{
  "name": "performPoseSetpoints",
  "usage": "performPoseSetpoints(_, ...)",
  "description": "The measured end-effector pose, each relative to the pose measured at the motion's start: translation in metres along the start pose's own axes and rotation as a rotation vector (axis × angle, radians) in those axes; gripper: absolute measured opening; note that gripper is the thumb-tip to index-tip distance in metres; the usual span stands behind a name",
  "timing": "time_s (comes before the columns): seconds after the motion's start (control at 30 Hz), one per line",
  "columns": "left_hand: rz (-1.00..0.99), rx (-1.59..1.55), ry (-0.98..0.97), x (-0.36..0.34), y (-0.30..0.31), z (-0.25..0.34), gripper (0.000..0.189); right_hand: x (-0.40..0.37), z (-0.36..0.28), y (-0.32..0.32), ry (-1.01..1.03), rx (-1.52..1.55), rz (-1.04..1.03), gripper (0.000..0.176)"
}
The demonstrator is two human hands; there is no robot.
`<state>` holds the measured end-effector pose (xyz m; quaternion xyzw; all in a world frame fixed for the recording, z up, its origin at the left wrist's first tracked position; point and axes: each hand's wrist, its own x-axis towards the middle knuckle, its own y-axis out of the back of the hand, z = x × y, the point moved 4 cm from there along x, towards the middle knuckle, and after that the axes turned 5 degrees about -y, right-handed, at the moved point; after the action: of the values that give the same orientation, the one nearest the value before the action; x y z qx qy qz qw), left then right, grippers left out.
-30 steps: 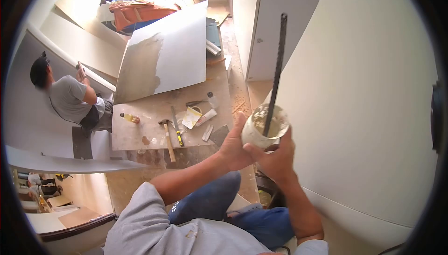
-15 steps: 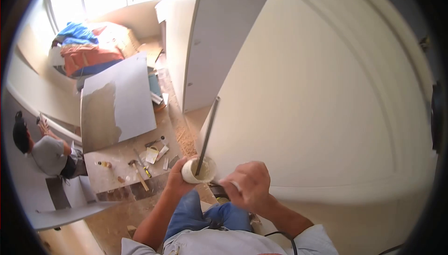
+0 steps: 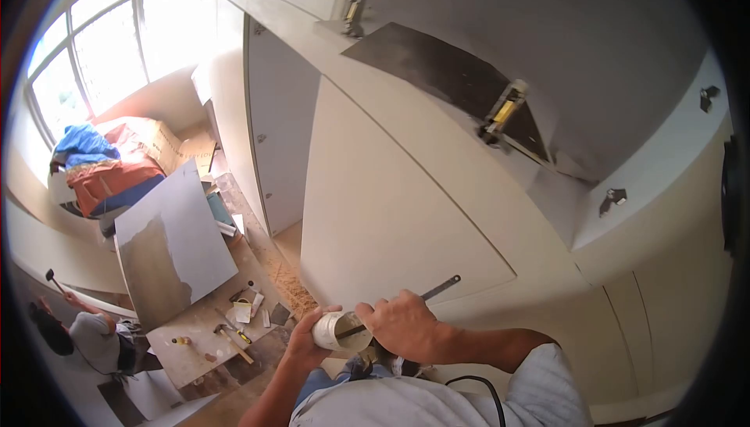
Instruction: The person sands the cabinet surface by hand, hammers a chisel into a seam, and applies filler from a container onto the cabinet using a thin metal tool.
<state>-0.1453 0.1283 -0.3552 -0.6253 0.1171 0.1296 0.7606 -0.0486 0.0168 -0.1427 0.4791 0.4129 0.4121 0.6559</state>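
My left hand point(image 3: 310, 341) is wrapped round a white cup point(image 3: 326, 333) tilted toward the right, with pale material on its inside. Closed round a long dark metal strip point(image 3: 441, 287), my right hand point(image 3: 402, 327) is just right of the cup. One end of the strip reaches into the cup's mouth; the other, with a small hole in it, sticks out past my knuckles to the upper right.
Cabinet panels point(image 3: 391, 216) rise ahead, with metal hinges point(image 3: 504, 112) on an open compartment. At left, a worktable point(image 3: 187, 357) bears a hammer point(image 3: 234, 345) and a large partly brown-coated board point(image 3: 187, 239). Beyond it a co-worker point(image 3: 94, 341) holds a hammer point(image 3: 55, 278).
The view has swung up and right, showing the open compartment. My right hand now grips the strip, which has tipped from near upright to a low slant. The co-worker's hammer now shows raised.
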Motion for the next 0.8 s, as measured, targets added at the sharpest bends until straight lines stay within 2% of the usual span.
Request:
performPoseSetpoints(0.17, 0.0, 0.072, 0.04, -0.018, -0.045, -0.007, 0.051, -0.038, 0.002, 0.035, -0.018, 0.094, -0.001, 0.013)
performPoseSetpoints(0.27, -0.096, 0.168, -0.082, -0.024, -0.081, -0.006, 0.056, -0.064, 0.008, 0.049, -0.097, 0.056, 0.041, 0.017)
performPoseSetpoints(0.3, -0.056, 0.216, -0.105, -0.025, -0.102, -0.004, 0.056, -0.072, 0.015, 0.055, -0.119, 0.072, 0.113, 0.017)
performPoseSetpoints(0.33, -0.155, 0.18, -0.108, -0.012, -0.103, -0.002, 0.057, -0.08, 0.022, 0.069, -0.138, 0.096, 0.099, 0.014)
performPoseSetpoints(0.37, -0.173, 0.223, -0.147, -0.014, -0.131, 0.001, 0.056, -0.088, 0.028, 0.084, -0.121, 0.077, 0.183, 0.009)
performPoseSetpoints(0.4, -0.103, 0.242, -0.193, -0.007, -0.139, 0.003, 0.056, -0.094, 0.031, 0.1, -0.164, -0.01, 0.224, 0.009)
performPoseSetpoints(0.53, -0.204, 0.198, -0.084, 0.008, -0.176, 0.0, 0.059, -0.127, 0.037, 0.148, -0.313, -0.097, 0.309, 0.01)
performPoseSetpoints(0.6, -0.405, 0.026, 0.032, 0.001, -0.191, -0.02, 0.059, -0.146, 0.03, 0.156, -0.324, -0.127, 0.344, 0.01)
performPoseSetpoints(0.77, -0.438, -0.063, 0.123, 0.005, -0.193, -0.032, 0.06, -0.145, 0.019, 0.164, -0.323, -0.251, 0.373, 0.012)
performPoseSetpoints(0.8, -0.44, -0.098, 0.157, 0.006, -0.194, -0.033, 0.059, -0.143, 0.014, 0.162, -0.3, -0.319, 0.328, 0.016)
